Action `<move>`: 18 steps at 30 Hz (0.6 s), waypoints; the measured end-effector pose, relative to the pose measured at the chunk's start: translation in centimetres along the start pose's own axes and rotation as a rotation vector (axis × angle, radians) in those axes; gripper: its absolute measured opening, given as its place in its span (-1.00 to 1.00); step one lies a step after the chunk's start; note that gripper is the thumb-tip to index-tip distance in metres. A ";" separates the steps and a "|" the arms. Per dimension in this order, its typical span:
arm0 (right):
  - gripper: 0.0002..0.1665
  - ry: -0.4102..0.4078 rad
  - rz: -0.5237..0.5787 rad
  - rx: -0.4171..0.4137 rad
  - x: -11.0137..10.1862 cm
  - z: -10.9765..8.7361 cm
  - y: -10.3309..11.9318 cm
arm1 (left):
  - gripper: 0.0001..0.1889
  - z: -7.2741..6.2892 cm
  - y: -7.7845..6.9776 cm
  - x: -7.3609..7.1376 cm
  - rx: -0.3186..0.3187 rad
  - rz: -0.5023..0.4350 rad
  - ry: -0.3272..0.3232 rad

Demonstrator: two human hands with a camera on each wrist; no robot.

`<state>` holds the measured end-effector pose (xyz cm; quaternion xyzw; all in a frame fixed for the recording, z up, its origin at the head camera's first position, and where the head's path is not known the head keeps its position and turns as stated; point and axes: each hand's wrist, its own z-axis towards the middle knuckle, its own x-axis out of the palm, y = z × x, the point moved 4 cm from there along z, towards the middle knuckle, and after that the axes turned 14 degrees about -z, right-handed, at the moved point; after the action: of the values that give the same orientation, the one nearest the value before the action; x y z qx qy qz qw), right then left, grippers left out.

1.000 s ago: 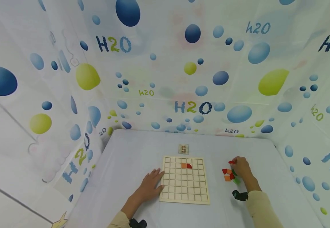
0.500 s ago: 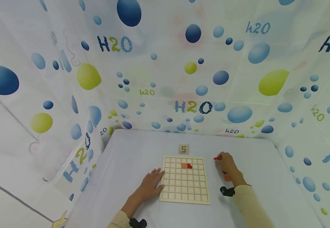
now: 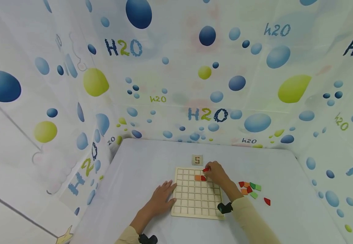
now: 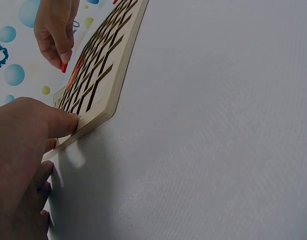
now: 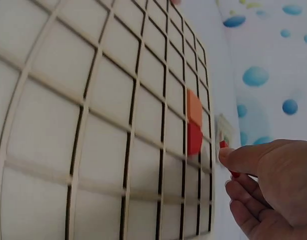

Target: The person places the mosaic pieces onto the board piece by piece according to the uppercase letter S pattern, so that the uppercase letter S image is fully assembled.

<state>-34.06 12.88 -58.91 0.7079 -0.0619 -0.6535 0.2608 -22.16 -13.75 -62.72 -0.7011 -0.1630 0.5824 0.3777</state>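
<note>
A wooden grid board lies on the white table. Two tiles sit side by side in its second row from the back: an orange square tile and a red quarter-round tile. My right hand pinches another red tile between thumb and fingers, over the board's back right part. In the right wrist view that pinched tile shows at the thumb tip, partly hidden by the fingers. At the board's left edge rests my left hand, fingers spread, its thumb touching the rim.
Right of the board lies a loose group of red, orange and green tiles. A single red tile lies apart, nearer the front. Behind the board is a small square card with a pattern like a 5. Patterned sheets enclose the table.
My right hand has moved left from the loose tiles to over the board, carrying the red tile. The tile group is uncovered now. The left hand has stayed in place.
</note>
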 end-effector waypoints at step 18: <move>-0.86 0.066 -0.141 -0.201 3.5 0.5 5.0 | -0.34 0.0 0.1 0.0 -0.005 -0.021 0.009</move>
<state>-32.80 6.90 -59.79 0.7019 0.0624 -0.6494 0.2859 -22.17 -13.83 -62.74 -0.7028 -0.1701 0.5751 0.3826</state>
